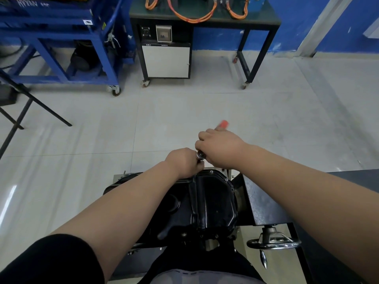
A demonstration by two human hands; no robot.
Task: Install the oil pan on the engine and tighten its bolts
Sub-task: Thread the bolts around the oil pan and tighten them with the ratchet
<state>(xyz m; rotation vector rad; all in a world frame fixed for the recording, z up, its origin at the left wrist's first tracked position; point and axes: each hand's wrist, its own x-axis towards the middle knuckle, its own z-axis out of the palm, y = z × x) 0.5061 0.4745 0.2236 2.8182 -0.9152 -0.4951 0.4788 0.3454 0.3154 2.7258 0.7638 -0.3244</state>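
Head cam: black oil pan [213, 203] sits low centre, directly under my view, bottom side up. What it's mounted on is mostly hidden beneath it. Flange bolts visible along the far-right edge, e.g. one bolt [211, 171] at the far corner. Both arms reach over the pan to its far edge. R hand [220, 148] is clenched round the ratchet wrench [200, 154] handle, knuckles up. The handle's red tip [223, 124] pokes out past the fingers, pointing away and to the right, and is blurred. L hand [183, 162] is just beside the R, fingers curled in at the wrench's head end and gripping right below the chrome head. Can't tell if that's a socket or an extension, since the hand covers it. The head sits over the pan's far rim, and the fastener under it isn't visible. To the right, touching the pan side, is a dark stand plate [264, 201] with a chrome handwheel [273, 241] below it. Background across the tiled floor [164, 119]: blue cart [61, 37] on casters far left, and a black bench [205, 20] w/ orange cables [194, 17] on top and a white cabinet door [165, 61] underneath. Blue wall [297, 21] behind.
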